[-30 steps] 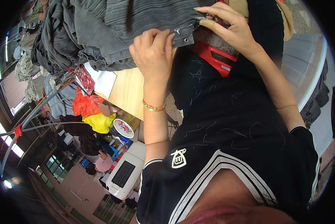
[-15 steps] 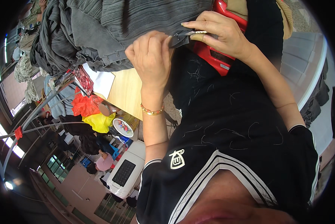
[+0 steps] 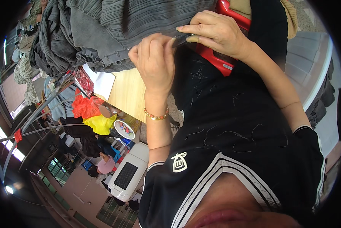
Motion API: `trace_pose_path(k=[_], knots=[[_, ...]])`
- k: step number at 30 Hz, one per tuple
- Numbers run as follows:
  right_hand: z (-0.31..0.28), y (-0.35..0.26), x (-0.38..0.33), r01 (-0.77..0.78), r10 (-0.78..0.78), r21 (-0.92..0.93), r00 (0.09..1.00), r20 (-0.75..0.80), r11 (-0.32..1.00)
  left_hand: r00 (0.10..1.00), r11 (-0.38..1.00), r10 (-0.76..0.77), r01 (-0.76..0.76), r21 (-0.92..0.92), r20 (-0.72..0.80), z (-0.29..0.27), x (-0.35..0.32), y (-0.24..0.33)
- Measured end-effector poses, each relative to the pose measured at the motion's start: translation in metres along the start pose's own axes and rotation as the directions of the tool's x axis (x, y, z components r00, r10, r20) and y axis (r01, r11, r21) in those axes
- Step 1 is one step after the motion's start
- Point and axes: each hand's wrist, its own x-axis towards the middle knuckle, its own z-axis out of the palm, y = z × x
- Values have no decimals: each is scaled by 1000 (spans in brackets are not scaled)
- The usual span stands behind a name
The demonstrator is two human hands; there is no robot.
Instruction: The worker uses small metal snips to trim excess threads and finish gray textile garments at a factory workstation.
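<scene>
Plainly, the grey garment takes up most of the top, its ribbed cloth bunched on the left and its lower edge lying toward the person. The person's black shirt, with striped white trim at the neck, fills the middle and lower right. Beyond the right arm a pale bin curves along the rim. Under the garment, a wooden table shows left of centre.

The left hand is nearly closed, fingers curled, thumb and fingertips pinching the garment's dark folded edge. The right hand is partly curled just beside it, thumb and forefinger slightly parted at the fold's other end; whether they grip the cloth cannot be told. A red frame sits below the right hand. Left of the table are a red bag, a yellow bag and a white tub. A bracelet circles the left wrist, small metal hooks line the garment's edge, and loose threads cling to the black clothing.
</scene>
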Motion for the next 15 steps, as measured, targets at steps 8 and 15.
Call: trace_pose_path(k=[8,15], knots=[[-5,4,-5,4,-4,16,1000,16,1000,999,999,-31,31,5,-36,-3,-6,0],[-37,7,2,-304,365,388,926,-94,870,980,993,68,-49,-104,189,-17,-8,7]])
